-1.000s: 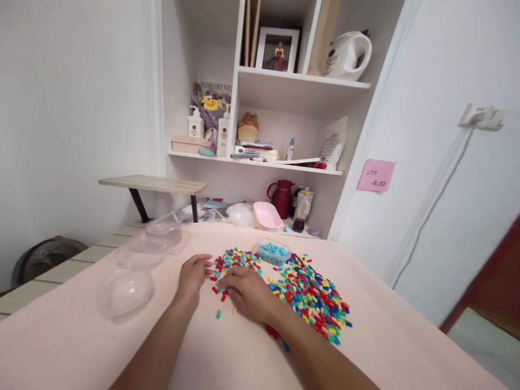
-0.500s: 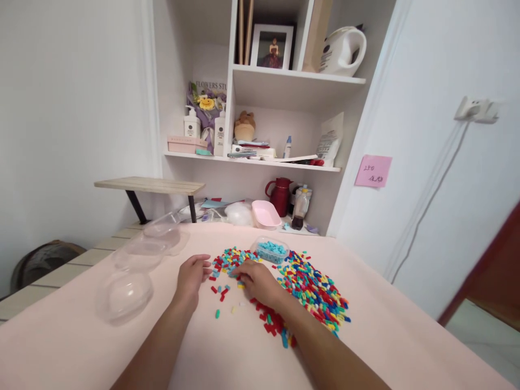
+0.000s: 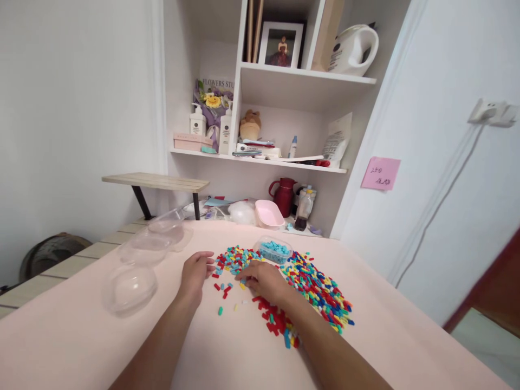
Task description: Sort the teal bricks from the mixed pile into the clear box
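Small colourful plastic pieces lie in loose heaps on the pink table [image 3: 211, 346]. My left hand [image 3: 195, 273] rests at the left edge of the smaller mixed heap [image 3: 235, 259], fingers stretched forward and slightly apart, holding nothing visible. Over that heap's near right side reaches my right hand [image 3: 264, 281]. Its index finger points down at the pieces, apart from the thumb; no piece shows between them. Beyond it stands a clear plastic tub [image 3: 276, 260] with light blue pieces inside. Red pieces [image 3: 276, 322] lie beside my right forearm, partly hidden by it.
A larger mixed heap [image 3: 320, 292] spreads to the right. Several clear plastic containers [image 3: 130, 290] stand at the left. Toward the back are a pink basin [image 3: 269, 214], a red jug [image 3: 284, 196] and a bottle with dark liquid [image 3: 303, 211]. A small wooden shelf [image 3: 156, 182] rises at the back left.
The whole view has shifted slightly. My right fingertips have moved a little nearer to me over the pieces. My left hand keeps nearly the same pose.
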Action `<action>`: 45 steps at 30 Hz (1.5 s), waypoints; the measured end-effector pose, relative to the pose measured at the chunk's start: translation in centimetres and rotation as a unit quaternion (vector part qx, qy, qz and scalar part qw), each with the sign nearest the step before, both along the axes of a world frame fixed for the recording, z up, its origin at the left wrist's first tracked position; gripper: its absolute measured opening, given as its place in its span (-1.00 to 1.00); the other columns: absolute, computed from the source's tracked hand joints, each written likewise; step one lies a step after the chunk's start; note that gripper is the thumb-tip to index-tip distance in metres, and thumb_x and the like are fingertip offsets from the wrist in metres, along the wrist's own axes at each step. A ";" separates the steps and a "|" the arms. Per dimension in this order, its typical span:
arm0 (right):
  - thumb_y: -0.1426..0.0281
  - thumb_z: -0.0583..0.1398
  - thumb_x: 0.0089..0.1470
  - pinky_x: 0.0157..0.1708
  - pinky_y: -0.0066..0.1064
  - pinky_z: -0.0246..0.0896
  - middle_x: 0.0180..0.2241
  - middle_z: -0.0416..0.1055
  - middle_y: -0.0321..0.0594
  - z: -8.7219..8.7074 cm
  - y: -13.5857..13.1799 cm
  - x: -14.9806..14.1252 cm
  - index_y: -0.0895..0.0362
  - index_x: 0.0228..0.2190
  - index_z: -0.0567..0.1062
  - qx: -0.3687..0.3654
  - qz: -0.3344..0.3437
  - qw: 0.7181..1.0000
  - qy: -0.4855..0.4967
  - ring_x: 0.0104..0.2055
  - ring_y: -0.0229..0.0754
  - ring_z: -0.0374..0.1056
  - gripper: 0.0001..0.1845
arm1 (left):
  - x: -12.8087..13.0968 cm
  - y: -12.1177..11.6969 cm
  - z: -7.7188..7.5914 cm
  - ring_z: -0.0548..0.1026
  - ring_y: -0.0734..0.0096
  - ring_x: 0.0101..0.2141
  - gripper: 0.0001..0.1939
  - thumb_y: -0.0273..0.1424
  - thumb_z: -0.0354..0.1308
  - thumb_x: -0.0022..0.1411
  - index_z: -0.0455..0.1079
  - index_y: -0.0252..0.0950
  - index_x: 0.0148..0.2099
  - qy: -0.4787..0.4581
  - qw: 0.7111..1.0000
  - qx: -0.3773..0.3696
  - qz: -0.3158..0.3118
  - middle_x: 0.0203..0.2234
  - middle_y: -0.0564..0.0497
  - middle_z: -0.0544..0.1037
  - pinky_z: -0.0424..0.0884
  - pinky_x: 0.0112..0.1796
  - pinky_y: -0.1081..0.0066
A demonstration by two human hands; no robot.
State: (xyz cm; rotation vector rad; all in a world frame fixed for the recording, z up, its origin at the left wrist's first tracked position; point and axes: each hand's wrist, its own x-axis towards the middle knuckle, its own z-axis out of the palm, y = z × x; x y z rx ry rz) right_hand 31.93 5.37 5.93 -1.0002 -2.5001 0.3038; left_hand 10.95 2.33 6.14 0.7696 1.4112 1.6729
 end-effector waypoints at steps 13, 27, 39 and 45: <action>0.35 0.23 -0.05 -0.43 -0.42 0.23 -0.54 0.49 -0.32 1.0 2.3 2.4 0.10 -0.37 0.61 -0.113 -0.123 0.943 0.287 -0.52 -0.22 0.36 -0.82 | 0.0 -0.1 0.3 0.46 0.45 -0.55 -0.68 -0.42 0.07 -0.19 0.50 -0.32 -0.32 0.004 1.000 -0.005 0.003 -0.52 0.01 0.52 0.31 -0.48 0.42; 0.26 0.13 0.05 -0.39 -0.37 0.29 -0.37 0.55 -0.20 1.9 2.5 3.8 0.12 -0.23 0.60 -0.092 -0.166 0.904 0.384 -0.45 -0.19 0.42 -0.67 | 0.2 0.0 0.3 0.45 0.46 -0.56 -0.68 -0.43 0.04 -0.21 0.49 -0.32 -0.33 -0.005 1.000 -0.013 0.006 -0.55 0.03 0.51 0.30 -0.48 0.42; 0.58 0.12 0.12 -0.04 -0.32 0.23 -0.10 0.51 -0.16 -0.2 -2.4 -3.3 0.03 -0.03 0.51 0.042 0.070 0.997 0.010 -0.04 -0.10 0.37 -0.58 | 0.3 -0.1 0.0 0.44 0.50 -0.56 -0.69 -0.43 0.04 -0.16 0.48 -0.33 -0.30 -0.003 1.000 0.005 -0.009 -0.51 0.02 0.51 0.28 -0.48 0.44; 0.66 0.11 0.07 -0.04 -0.38 0.23 -0.13 0.53 -0.21 -0.9 -1.6 -3.4 0.03 -0.04 0.53 0.024 0.108 0.993 0.048 -0.07 -0.15 0.39 -0.52 | 0.4 -0.1 0.0 0.44 0.49 -0.55 -0.69 -0.46 0.02 -0.14 0.48 -0.33 -0.31 -0.007 1.000 0.002 -0.010 -0.51 0.02 0.51 0.29 -0.47 0.44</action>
